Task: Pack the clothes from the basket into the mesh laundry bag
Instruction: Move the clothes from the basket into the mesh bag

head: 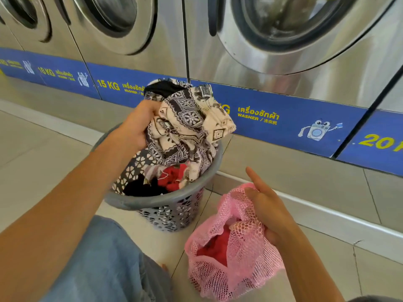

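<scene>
Three steel front-loading washers (pixel 283 40) line the back wall, a blue band (pixel 272 118) with yellow "15 KG" and "20" lettering running beneath their round doors. Down on the tiled floor (pixel 32 153), a grey perforated laundry basket (pixel 165 203) sits just in front of the machines, and nothing blocks the short gap between it and the pink mesh laundry bag (pixel 235 253) lying just beside it, to the right. A denim-clad knee (pixel 104 262) fills the lower left.

Inside the basket: a red garment (pixel 172 177), a dark piece (pixel 139 188) against the near wall, and more patterned cloth trailing down. The mesh bag already holds something red (pixel 216 247), showing through its open mouth.

Left hand (pixel 135 127) is up over the basket, fingers clenched on a bunched cream-and-black patterned garment (pixel 187 125); the cloth bulges out to the right of the fist and its lower end hangs into the basket. Right hand (pixel 266 208) grips the bag's gathered rim, thumb and lower fingers pinching the mesh, index finger pointing up and free of it.
</scene>
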{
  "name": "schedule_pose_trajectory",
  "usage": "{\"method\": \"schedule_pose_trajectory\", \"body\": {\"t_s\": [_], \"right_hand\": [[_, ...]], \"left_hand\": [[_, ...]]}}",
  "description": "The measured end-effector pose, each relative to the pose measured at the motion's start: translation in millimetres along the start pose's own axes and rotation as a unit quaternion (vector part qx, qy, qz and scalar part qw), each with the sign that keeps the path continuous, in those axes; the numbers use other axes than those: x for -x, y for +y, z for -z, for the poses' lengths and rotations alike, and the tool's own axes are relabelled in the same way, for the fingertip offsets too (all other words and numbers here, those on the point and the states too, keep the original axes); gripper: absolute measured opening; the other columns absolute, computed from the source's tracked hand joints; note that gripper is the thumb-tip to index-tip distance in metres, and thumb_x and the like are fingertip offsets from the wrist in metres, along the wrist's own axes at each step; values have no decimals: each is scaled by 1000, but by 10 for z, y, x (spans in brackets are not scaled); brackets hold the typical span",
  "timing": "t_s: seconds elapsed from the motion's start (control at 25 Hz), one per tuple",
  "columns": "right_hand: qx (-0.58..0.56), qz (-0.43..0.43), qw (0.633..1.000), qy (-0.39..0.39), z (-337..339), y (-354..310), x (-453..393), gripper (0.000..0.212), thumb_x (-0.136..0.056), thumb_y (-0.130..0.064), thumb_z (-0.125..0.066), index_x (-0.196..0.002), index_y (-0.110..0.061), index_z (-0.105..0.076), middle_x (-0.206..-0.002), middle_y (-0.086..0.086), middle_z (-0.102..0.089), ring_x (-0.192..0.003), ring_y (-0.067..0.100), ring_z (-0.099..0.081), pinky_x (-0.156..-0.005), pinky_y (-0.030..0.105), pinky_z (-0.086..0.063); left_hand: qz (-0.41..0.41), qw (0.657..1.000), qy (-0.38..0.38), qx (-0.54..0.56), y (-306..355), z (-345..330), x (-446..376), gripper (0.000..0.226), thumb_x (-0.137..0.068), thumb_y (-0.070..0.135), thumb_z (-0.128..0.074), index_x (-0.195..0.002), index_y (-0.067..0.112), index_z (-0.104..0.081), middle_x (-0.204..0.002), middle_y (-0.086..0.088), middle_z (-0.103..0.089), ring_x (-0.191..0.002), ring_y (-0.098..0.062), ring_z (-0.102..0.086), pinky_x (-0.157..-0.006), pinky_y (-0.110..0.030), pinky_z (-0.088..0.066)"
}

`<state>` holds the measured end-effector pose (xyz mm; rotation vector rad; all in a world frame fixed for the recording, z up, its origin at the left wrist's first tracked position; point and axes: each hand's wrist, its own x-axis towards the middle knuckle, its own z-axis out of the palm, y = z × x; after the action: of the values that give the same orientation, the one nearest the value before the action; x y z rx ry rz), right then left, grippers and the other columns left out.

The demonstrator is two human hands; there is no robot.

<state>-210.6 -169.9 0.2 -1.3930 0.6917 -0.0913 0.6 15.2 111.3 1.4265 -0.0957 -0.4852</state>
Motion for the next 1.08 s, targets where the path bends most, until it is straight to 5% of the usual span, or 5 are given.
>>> {"method": "schedule_pose_trajectory", "body": {"t_s": [0.16,0.4,0.72,0.92,1.08], "right_hand": [[-11,7,1000,8,179,52,74,54,-102,-15,-41,-136,-56,-50,-139,13,-59,-61,27,-46,-44,26,-49],[-20,8,999,29,299,25,159,50,-104,-17,-44,-141,-50,-47,-134,4,-60,-106,31,-68,-83,43,-59],[-35,5,999,28,368,-8,223,51,-106,-13,-37,-144,-46,-44,-131,12,-64,-58,15,-64,-43,27,-50],[-39,10,999,23,404,-26,300,51,-106,-11,-37,-145,-43,-46,-137,10,-59,-75,16,-64,-45,22,-51],[-28,23,999,39,411,28,308,50,-104,-16,-39,-141,-48,-48,-149,6,-48,-93,24,-67,-65,34,-58]], "left_hand": [[91,989,-72,-89,-267,-131,230,33,-87,25,-49,-81,8,-77,-88,-17,-76,-82,-31,-72,-87,-44,-58],[206,900,-148,-354,-378,-314,281,29,-95,35,-55,-100,10,-69,-78,-9,-79,-65,-22,-75,-65,-31,-60],[299,784,-197,-507,-456,-246,126,94,-62,86,-54,-129,21,-57,-132,-19,-63,-127,-49,-50,-99,-72,-37],[279,842,-201,-416,-561,-105,65,84,-65,74,-70,-125,15,-65,-119,-16,-72,-116,-39,-64,-105,-63,-41],[160,915,-175,-326,-414,-121,125,50,-82,44,-69,-118,10,-64,-95,-12,-79,-81,-25,-77,-76,-35,-59]]}}
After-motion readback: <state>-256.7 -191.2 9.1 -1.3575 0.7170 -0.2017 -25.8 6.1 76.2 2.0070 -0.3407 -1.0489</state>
